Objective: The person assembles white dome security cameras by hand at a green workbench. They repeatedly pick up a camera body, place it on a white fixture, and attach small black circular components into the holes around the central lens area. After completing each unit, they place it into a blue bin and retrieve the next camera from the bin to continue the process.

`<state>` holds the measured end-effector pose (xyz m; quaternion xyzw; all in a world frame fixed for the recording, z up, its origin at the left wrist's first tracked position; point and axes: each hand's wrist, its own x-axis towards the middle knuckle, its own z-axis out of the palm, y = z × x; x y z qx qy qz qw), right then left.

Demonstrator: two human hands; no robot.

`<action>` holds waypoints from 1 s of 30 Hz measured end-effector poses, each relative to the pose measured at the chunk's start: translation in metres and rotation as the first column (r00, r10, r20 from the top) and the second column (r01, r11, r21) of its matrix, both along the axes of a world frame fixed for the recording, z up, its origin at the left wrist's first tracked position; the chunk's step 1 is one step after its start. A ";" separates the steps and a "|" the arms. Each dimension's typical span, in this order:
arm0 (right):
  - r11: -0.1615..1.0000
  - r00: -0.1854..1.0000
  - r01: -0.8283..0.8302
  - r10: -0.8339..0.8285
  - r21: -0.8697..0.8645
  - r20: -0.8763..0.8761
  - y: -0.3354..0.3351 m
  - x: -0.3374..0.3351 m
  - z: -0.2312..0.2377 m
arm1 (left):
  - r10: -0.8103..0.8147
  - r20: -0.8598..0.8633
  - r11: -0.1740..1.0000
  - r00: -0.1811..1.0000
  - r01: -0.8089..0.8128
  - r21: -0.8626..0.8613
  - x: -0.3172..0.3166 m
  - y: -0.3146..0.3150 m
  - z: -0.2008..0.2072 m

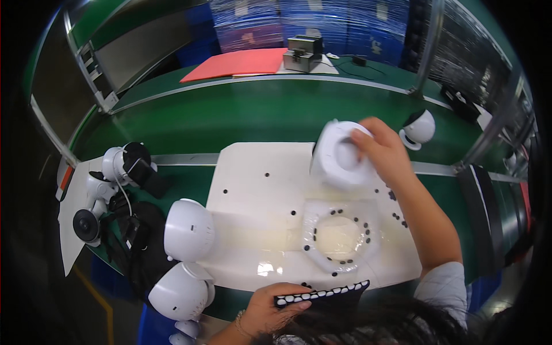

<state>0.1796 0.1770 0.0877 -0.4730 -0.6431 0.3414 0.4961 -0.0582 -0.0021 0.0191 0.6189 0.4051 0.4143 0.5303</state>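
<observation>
My right hand [384,147] grips a white rounded camera [339,158] by its round base and holds it tilted above the white board [253,167]; its far side is hidden. Close to the board's front edge, my left hand [275,309] pinches a black sheet [345,296] edged with a row of white ovals. Below the raised camera lies a clear plastic ring-shaped holder [310,227] with small black dots around its opening. More black dots [293,213] are scattered on the board. Hair covers part of the lower edge.
Two white camera bodies [188,230] stand at the board's left edge. Farther left lie other cameras [87,224] and black cables. A black-and-white camera [418,127] stands on the green belt [247,112]. Behind are a red sheet [238,62] and metal boxes [302,54].
</observation>
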 end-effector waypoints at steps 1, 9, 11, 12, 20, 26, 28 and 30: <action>0.992 0.987 -0.037 0.018 -0.120 -0.158 -0.023 0.013 0.002 | 0.040 0.056 0.998 0.998 -0.043 0.056 0.005 -0.002 0.002; 0.845 0.884 -0.226 -0.030 -0.484 -0.466 -0.118 0.028 -0.031 | 0.162 0.176 0.985 0.971 -0.149 -0.086 0.032 -0.004 0.003; 0.899 0.936 -0.142 -0.014 -0.414 -0.352 -0.125 0.031 -0.034 | 0.182 0.181 0.982 0.966 -0.169 -0.085 0.036 -0.003 0.003; 0.960 0.977 -0.064 0.005 -0.272 -0.213 -0.127 0.037 -0.039 | 0.185 0.180 0.981 0.966 -0.172 -0.086 0.037 -0.003 0.005; 0.854 0.915 -0.344 0.213 0.389 0.341 -0.158 0.038 -0.033 | 0.192 0.134 0.981 0.972 -0.193 -0.001 0.048 0.000 0.010; 0.859 0.897 -0.364 0.218 0.361 0.385 -0.154 0.045 -0.034 | 0.198 0.052 0.973 0.979 -0.203 0.113 0.052 0.004 0.009; 0.798 0.868 -0.423 0.221 0.429 0.444 -0.149 0.049 -0.037 | 0.213 0.064 0.970 0.975 -0.219 0.104 0.052 0.006 0.007; 0.722 0.848 -0.452 0.165 0.524 0.504 -0.146 0.052 -0.035 | 0.221 0.064 0.972 0.973 -0.225 0.072 0.051 0.007 0.006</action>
